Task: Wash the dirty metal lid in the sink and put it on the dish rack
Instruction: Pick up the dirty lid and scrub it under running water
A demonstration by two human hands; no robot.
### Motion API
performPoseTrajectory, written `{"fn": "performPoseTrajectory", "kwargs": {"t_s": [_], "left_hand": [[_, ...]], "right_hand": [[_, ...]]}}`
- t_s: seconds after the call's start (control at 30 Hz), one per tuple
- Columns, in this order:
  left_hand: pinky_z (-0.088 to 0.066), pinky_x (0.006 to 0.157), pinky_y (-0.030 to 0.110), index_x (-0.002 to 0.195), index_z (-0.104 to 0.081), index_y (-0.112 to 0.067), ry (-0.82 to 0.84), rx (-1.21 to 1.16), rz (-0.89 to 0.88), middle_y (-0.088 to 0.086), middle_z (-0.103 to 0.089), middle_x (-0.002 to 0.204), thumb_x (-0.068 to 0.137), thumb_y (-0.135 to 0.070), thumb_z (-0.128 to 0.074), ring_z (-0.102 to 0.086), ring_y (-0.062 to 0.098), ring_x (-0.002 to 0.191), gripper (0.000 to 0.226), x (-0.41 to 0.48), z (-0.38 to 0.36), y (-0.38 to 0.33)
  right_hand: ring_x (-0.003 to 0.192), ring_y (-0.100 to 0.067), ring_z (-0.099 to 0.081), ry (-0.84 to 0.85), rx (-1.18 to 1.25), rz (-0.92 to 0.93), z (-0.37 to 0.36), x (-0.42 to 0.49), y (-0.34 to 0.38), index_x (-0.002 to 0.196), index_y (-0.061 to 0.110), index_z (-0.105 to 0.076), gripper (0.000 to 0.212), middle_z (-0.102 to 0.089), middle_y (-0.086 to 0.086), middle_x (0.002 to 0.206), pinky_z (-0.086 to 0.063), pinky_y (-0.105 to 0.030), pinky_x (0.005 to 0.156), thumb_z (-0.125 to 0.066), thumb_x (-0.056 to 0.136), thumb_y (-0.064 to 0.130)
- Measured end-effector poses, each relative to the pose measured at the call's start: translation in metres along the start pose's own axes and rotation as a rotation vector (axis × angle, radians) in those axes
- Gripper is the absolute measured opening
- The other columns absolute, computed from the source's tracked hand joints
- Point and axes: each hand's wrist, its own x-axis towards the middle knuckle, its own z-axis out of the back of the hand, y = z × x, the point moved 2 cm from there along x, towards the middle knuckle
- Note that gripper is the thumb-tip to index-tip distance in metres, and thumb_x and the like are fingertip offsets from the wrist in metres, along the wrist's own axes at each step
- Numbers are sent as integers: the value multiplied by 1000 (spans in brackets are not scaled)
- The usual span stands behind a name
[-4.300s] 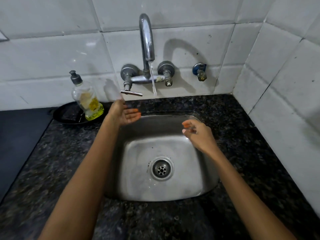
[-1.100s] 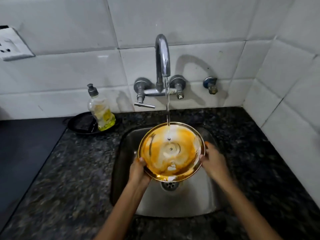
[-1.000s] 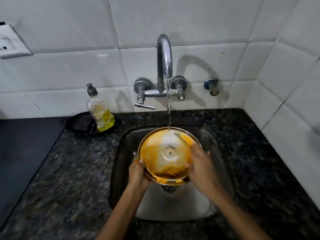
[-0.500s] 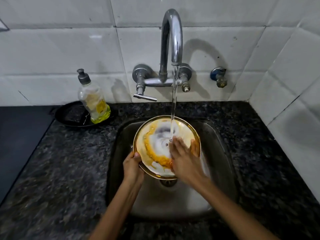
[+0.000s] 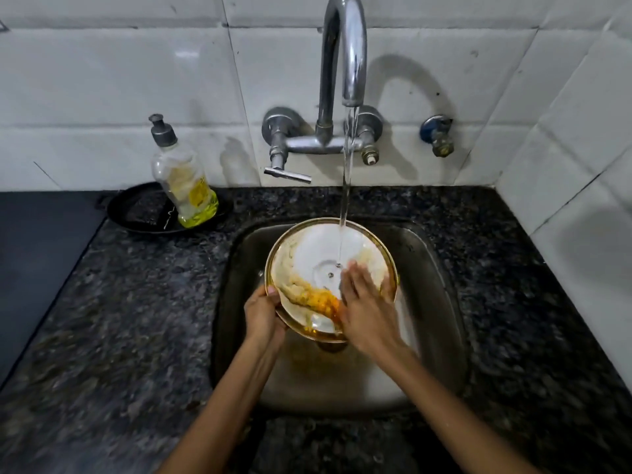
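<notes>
Lid (image 5: 318,254) held over sink (image 5: 441,275), concave side up, tilted toward the viewer, under the tap (image 5: 343,56). Water stream (image 5: 346,186) runs from spout and lands approx. at lid centre, just by the small centre stud.

L hand (image 5: 263,314): closed on lid's near-left rim, thumb over the edge, fingers underneath, not visible. R hand (image 5: 364,304): flat, fingers spread, palm down on lid's inner face at the right/near side; not gripping, pressing on the surface of the lid. Slight motion blur on R hand.

Lid condition: upper and centre portions look clean, pale metal. Yellow-orange residue remains in a band along the near-left, thickest next to R hand's thumb side. Faint yellowish film along left inner wall. Rim brass-toned.

Sink: steel, wet, set into the dark speckled stone surface (image 5: 136,319). Drain partly hidden beneath lid, only its near edge shows.

Other items: soap bottle (image 5: 183,179) w/ pump top, small amt of yellow liquid at bottom, standing tilted in a black dish (image 5: 136,213) at rear left of surface, against the tiled wall (image 5: 102,90). Tap lever (image 5: 287,174) points right, below left valve. Separate small valve (image 5: 437,135) on wall, right of tap. White tiled side wall at right.

Dish rack: not in view.
</notes>
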Motion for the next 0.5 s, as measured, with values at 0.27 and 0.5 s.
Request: {"fn": "performPoseTrajectory", "kwargs": {"t_s": [0.27, 0.5], "left_hand": [[-53, 48, 21, 85, -61, -5, 63, 1, 32, -3, -68, 54, 86, 6, -37, -64, 12, 52, 27, -6, -9, 4], [-53, 62, 30, 77, -58, -5, -25, -73, 36, 7, -64, 68, 87, 6, -34, -59, 20, 64, 28, 4, -3, 6]], "right_hand": [[146, -22, 3, 30, 35, 146, 1, 62, -18, 146, 24, -8, 58, 0, -4, 158, 7, -45, 116, -26, 94, 44], [145, -28, -7, 21, 128, 105, 2, -2, 9, 142, 12, -26, 52, -16, -10, 156, 0, -45, 118, -28, 92, 27]]}}
